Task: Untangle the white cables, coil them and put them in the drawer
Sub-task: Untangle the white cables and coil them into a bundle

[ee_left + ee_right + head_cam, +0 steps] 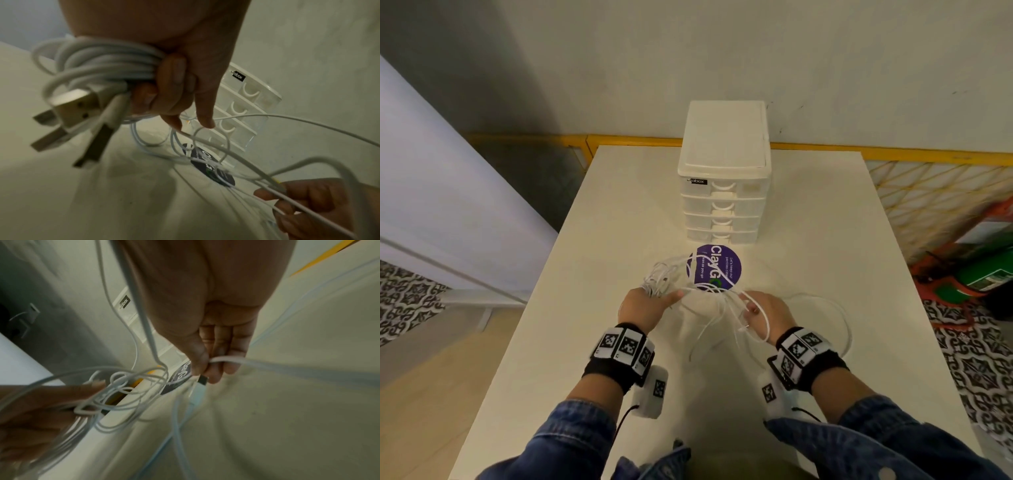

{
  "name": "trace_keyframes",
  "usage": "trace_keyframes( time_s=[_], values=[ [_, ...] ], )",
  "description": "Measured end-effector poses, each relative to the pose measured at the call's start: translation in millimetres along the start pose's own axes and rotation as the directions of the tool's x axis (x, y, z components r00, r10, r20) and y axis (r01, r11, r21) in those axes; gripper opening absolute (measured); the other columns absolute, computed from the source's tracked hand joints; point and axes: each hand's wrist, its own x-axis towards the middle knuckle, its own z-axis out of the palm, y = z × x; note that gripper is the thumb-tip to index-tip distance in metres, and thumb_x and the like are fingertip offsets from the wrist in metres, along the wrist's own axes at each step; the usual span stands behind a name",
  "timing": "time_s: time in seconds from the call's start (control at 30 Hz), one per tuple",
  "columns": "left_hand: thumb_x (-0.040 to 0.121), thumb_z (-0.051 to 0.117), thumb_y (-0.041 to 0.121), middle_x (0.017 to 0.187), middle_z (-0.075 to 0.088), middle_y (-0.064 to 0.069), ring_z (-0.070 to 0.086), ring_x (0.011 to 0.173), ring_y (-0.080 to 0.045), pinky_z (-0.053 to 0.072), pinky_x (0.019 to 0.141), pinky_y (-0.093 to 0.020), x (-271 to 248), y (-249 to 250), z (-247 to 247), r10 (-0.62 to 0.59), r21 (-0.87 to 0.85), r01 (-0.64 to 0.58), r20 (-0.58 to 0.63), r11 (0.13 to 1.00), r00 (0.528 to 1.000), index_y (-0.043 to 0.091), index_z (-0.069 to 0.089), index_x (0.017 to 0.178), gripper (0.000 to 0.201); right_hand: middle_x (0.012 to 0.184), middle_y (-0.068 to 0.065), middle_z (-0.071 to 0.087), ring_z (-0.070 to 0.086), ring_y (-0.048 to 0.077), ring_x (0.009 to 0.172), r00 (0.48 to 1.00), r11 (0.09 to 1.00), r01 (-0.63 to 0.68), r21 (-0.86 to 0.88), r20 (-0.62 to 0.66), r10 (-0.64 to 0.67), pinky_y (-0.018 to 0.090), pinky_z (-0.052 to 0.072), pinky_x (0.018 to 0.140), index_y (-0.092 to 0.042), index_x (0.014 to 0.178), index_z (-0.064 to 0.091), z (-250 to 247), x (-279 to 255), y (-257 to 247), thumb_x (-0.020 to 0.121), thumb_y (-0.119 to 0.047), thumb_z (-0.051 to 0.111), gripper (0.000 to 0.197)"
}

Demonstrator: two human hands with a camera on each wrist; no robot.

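My left hand (174, 91) grips a bunch of white cables (107, 65) above the table (619, 212); my right hand (213, 353) pinches one strand. They're light, floppy, snag-prone (I'd hold near the plugs (68, 105))
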Motion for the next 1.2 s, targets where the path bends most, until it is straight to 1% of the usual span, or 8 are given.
trace_keyframes(
  time_s=[0.13, 0.33, 0.53, 0.63, 0.73, 0.83, 1.03, 1.2],
  values=[
    [0.062, 0.074, 0.066, 0.093, 0.069, -0.021, 0.066, 0.090, -0.036, 0.044, 0.063, -0.032, 3, -2, 1, 0.011, 0.081, -0.010, -0.012, 0.997, 1.000, -0.006, 0.063, 0.097, 0.081, 0.112, 0.012, 0.067, 0.061, 0.029, 0.104, 0.999, 0.995, -0.027, 0.093, -0.024, 0.029, 0.033, 0.046, 0.093, -0.012, 0.112, 0.067, -5, 0, 9, 0.087, -0.003, 0.049, 0.032],
    [0.070, 0.068, 0.066, 0.089, 0.065, -0.008, 0.062, 0.085, -0.028, 0.050, 0.076, -0.033, 7, -2, 1, 0.018, 0.170, -0.013, -0.029, 0.985, 0.999, 0.007, 0.064, 0.096, 0.065, 0.099, 0.005, 0.071, 0.059, 0.006, 0.080, 0.996, 0.958, 0.089, 0.272, -0.019, -0.087, 0.010, 0.038, 0.070, -0.011, 0.094, 0.074, -14, 2, 15, 0.086, 0.001, 0.055, 0.023],
    [0.082, 0.062, 0.058, 0.043, 0.040, 0.001, 0.030, 0.034, -0.012, 0.025, 0.037, -0.018, -5, 14, 5, 0.018, -0.318, 0.022, 0.121, 0.948, 0.992, -0.003, 0.067, 0.078, 0.061, 0.057, -0.021, 0.061, 0.053, -0.010, 0.050, 0.993, 0.857, 0.119, 0.501, -0.063, -0.101, 0.004, 0.038, 0.056, -0.005, 0.099, 0.071, -9, -1, 2, 0.087, 0.003, 0.057, 0.020],
    [0.085, 0.061, 0.052, 0.040, 0.029, 0.002, 0.023, 0.036, -0.013, 0.021, 0.038, -0.019, -9, 22, 6, 0.105, -0.412, -0.014, 0.200, 0.911, 0.974, -0.004, 0.067, 0.079, 0.056, 0.079, -0.003, 0.067, 0.057, -0.014, 0.060, 0.992, 0.848, 0.128, 0.515, -0.078, -0.102, 0.001, 0.039, 0.062, -0.002, 0.104, 0.070, -7, -1, -2, 0.085, 0.001, 0.062, 0.021],
    [0.084, 0.070, 0.035, 0.036, 0.032, 0.001, 0.025, 0.033, -0.015, 0.023, 0.038, -0.019, -11, 28, 6, 0.144, -0.390, -0.058, 0.196, 0.919, 0.970, 0.002, 0.055, 0.059, 0.044, 0.102, 0.012, 0.069, 0.063, 0.005, 0.083, 0.996, 0.864, 0.082, 0.497, -0.015, -0.086, 0.002, 0.042, 0.074, -0.003, 0.109, 0.068, -3, 0, 4, 0.082, -0.007, 0.068, 0.027],
    [0.083, 0.071, 0.023, 0.036, 0.035, -0.001, 0.028, 0.032, -0.016, 0.025, 0.037, -0.020, -8, 32, 2, 0.104, -0.402, -0.057, 0.096, 0.914, 0.990, 0.009, 0.049, 0.046, 0.045, 0.111, 0.012, 0.066, 0.061, 0.020, 0.100, 0.999, 0.855, -0.049, 0.516, 0.022, 0.043, 0.026, 0.046, 0.096, -0.006, 0.118, 0.061, -4, 2, 22, 0.085, -0.015, 0.067, 0.035],
    [0.086, 0.066, 0.022, 0.032, 0.039, 0.005, 0.032, 0.031, -0.013, 0.029, 0.046, -0.025, -2, 32, -6, 0.004, -0.468, -0.055, -0.110, 0.882, 0.994, 0.003, 0.067, 0.072, 0.023, 0.114, 0.006, 0.063, 0.058, 0.022, 0.104, 0.856, 0.764, -0.105, 0.636, -0.333, 0.395, 0.033, 0.045, 0.092, -0.014, 0.118, 0.059, -32, -3, 50, 0.094, -0.019, 0.049, 0.026],
    [0.087, 0.066, 0.021, 0.031, 0.038, 0.005, 0.031, 0.028, -0.011, 0.028, 0.043, -0.024, -11, 32, 2, 0.001, -0.479, -0.033, -0.067, 0.877, 0.998, 0.004, 0.067, 0.071, 0.023, 0.087, -0.007, 0.067, 0.059, 0.003, 0.075, 0.768, 0.810, 0.359, 0.463, -0.640, 0.026, 0.010, 0.045, 0.070, -0.020, 0.091, 0.066, -47, -23, -10, 0.088, -0.013, 0.059, 0.010]
  ],
)
